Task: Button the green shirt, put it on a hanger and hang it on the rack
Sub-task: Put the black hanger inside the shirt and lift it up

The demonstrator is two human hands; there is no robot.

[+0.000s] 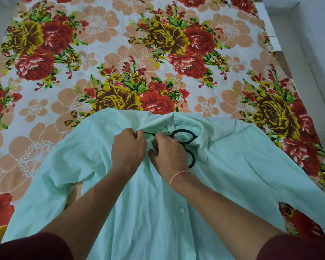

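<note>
Maroon-sleeved left hand (128, 149) and right hand (169, 154) pinch crinkled green shirt (148, 212) over round-looped hanger (194, 158).

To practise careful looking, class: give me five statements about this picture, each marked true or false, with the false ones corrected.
1. The green shirt lies spread on a floral bedsheet. True.
2. The hanger is white. False: it is black and sits at the collar opening.
3. The left hand and the right hand both work at the collar end of the shirt, fingers curled on the fabric. True.
4. The shirt already hangs on a rack. False: it lies on the bedsheet, and no rack is in view.
5. A pink thread circles the left wrist. False: it is on the right wrist.
</note>
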